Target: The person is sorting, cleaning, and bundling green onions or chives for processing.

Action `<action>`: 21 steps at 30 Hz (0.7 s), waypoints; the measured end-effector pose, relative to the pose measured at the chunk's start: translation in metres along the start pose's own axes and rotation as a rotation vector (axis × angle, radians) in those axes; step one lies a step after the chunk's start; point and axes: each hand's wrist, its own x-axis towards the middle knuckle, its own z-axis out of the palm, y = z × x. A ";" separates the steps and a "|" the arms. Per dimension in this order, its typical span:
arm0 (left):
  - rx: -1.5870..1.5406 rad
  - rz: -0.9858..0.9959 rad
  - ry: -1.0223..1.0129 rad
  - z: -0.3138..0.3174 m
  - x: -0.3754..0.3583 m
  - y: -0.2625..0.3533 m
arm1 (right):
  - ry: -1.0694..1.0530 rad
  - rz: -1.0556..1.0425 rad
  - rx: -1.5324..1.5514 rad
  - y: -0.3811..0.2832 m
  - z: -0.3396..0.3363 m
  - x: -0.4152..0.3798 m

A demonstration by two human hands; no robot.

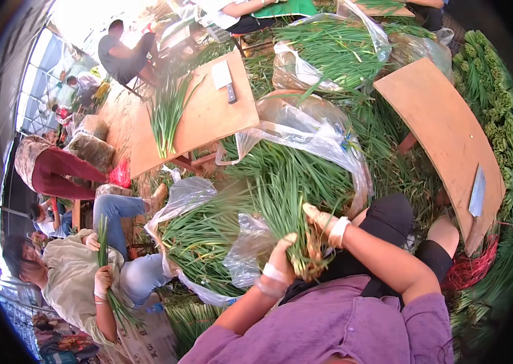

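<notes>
The left hand point(279, 262) grips a green bunch point(293, 223) by its root end over the lap point(391, 219); the right hand point(325, 223) touches its brownish stems point(314, 249), how firmly I can't tell from here. A knife point(478, 192) lies on the desk point(441, 124) at right.

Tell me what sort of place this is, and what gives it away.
Probably a covered produce-packing shed: an open plastic bag full of green stalks, a wooden board with a cleaver on it, and green bundles piled along the right edge.
</notes>
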 end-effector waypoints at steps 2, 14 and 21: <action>0.028 -0.074 -0.063 0.009 -0.038 -0.005 | -0.096 -0.050 0.167 0.014 0.017 -0.011; 0.193 0.237 0.091 -0.006 -0.060 -0.054 | -0.029 -0.105 -0.418 0.048 0.055 -0.029; 0.216 0.271 -0.115 -0.038 -0.081 -0.032 | -0.259 -0.015 0.179 0.017 0.031 -0.015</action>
